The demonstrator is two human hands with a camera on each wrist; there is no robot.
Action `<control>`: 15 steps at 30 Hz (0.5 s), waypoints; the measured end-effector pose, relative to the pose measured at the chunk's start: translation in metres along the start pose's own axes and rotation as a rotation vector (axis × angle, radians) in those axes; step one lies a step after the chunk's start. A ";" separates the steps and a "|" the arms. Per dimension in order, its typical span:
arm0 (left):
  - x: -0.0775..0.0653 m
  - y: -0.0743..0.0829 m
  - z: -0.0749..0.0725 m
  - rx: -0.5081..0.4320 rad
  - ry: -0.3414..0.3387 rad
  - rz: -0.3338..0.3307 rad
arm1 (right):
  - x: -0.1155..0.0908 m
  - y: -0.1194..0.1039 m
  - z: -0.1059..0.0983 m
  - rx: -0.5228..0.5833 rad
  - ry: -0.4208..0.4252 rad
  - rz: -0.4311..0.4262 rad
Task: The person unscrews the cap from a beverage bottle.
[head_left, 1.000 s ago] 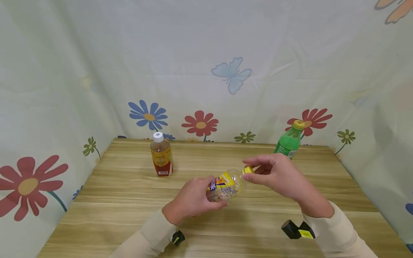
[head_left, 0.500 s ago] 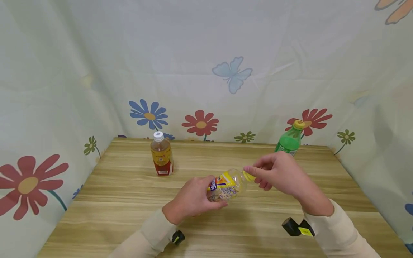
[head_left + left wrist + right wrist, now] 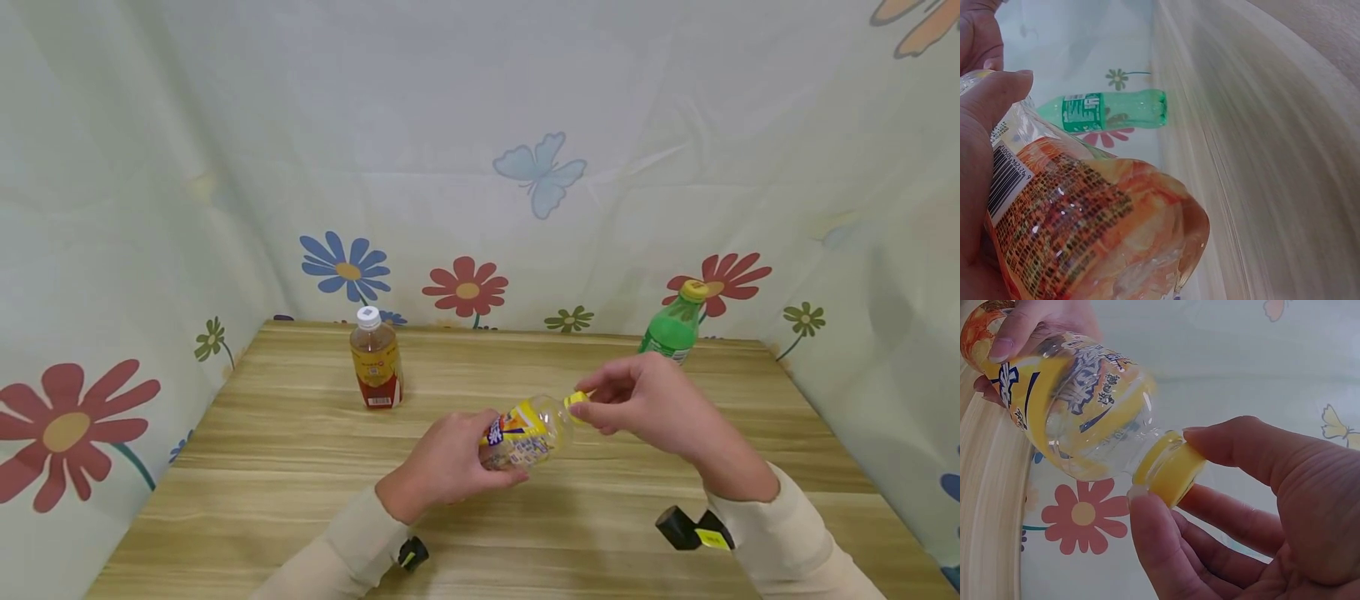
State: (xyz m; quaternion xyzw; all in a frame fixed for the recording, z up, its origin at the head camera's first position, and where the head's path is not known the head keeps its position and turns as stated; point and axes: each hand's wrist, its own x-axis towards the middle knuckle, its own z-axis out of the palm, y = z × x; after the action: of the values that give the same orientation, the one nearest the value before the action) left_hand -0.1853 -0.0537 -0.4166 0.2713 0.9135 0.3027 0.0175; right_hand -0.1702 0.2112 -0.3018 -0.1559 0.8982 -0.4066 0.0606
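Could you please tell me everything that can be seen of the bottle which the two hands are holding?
The held bottle looks like clear plastic, with a yellow, orange and blue printed label, a barcode and a yellow cap; a yellow ring circles the neck. No liquid can be made out. It is tilted over the wooden table, neck toward the right hand, whose fingers pinch the cap. The left hand grips its body.
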 end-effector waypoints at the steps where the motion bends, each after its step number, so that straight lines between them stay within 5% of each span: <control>1: 0.000 0.000 0.000 -0.001 0.000 0.000 | 0.000 0.000 0.000 -0.005 0.000 -0.009; 15: 0.000 -0.001 -0.001 -0.005 -0.011 -0.013 | 0.002 0.003 0.000 0.007 -0.008 -0.088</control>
State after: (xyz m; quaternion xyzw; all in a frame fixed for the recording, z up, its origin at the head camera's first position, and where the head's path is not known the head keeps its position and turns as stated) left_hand -0.1858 -0.0555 -0.4167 0.2669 0.9144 0.3032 0.0250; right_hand -0.1728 0.2124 -0.3045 -0.1967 0.8887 -0.4114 0.0469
